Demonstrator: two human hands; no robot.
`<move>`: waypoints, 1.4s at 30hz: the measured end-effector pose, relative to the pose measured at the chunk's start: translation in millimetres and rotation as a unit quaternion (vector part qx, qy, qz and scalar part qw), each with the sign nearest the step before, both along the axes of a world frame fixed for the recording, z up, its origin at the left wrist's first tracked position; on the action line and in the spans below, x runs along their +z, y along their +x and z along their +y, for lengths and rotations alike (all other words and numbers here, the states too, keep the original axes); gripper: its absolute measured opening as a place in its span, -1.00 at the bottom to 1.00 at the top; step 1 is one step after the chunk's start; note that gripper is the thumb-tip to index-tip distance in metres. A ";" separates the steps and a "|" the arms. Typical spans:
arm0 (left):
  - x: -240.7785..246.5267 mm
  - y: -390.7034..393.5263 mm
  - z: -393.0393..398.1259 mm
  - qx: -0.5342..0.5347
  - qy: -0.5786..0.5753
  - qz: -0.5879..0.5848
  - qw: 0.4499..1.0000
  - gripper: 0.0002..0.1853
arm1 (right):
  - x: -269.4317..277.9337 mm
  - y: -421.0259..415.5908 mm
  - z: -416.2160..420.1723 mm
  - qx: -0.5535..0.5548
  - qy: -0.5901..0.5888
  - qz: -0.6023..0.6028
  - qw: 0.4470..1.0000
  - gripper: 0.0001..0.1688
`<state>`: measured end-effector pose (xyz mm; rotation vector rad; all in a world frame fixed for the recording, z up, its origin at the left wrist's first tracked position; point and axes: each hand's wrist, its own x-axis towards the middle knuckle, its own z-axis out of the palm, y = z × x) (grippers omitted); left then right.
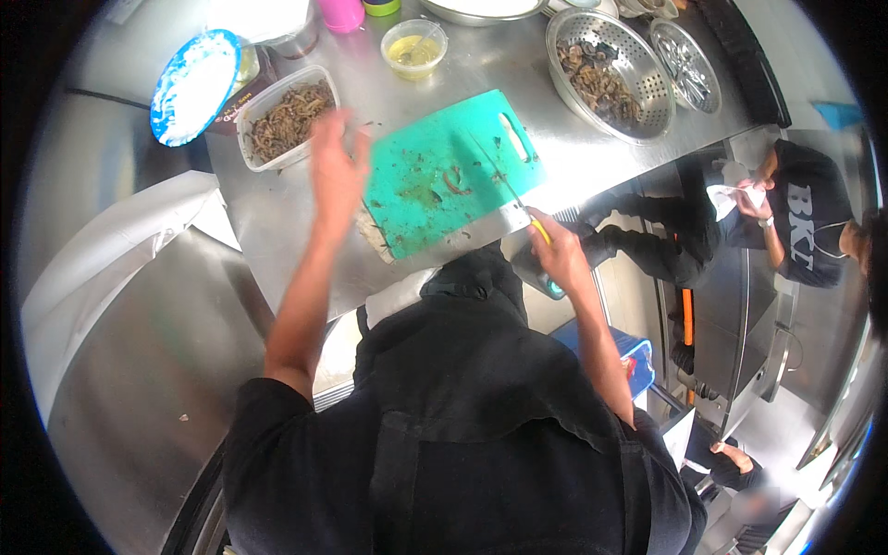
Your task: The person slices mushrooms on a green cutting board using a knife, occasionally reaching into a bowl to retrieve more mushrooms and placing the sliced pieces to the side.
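My right hand [560,251] grips a knife [505,182] by its yellow handle, the blade lying over the right part of a green cutting board [416,159]. Small dark scraps and a brown strip are scattered on the board. My left hand [338,163], blurred, is between the board's left edge and a clear plastic tub [258,165] of sliced brown food, perhaps mushrooms [288,121]. Its fingers are apart and nothing shows in them. At the upper right a steel colander [642,66] holds more brown pieces [600,83].
A small tub of yellow liquid [414,48] with a spoon stands behind the board. A blue-rimmed lid [195,87] is at the left. A steel basket of utensils [687,66] adjoins the colander. A person in black [808,208] is at the right, another person [735,468] lower down.
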<state>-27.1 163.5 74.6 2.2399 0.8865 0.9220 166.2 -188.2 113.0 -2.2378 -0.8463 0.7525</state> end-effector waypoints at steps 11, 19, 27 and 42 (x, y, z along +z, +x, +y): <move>-61.6 48.0 -157.5 -0.119 -0.228 -0.027 0.966 -0.07 | -17.6 -43.5 0.1 -0.035 0.015 -0.090 0.995 -0.56; -57.2 69.6 -167.4 -0.044 -0.297 -0.144 0.943 0.07 | -27.8 -76.7 11.2 0.004 0.068 0.011 0.998 -0.54; -73.5 61.8 -153.8 0.032 -0.287 -0.255 0.923 -0.03 | -0.9 -73.4 36.4 0.055 -0.021 0.194 0.979 -0.48; 13.8 -0.6 -5.6 0.049 -0.526 -0.625 0.575 -0.34 | 119.4 -54.2 68.4 0.047 0.090 0.081 0.992 -0.44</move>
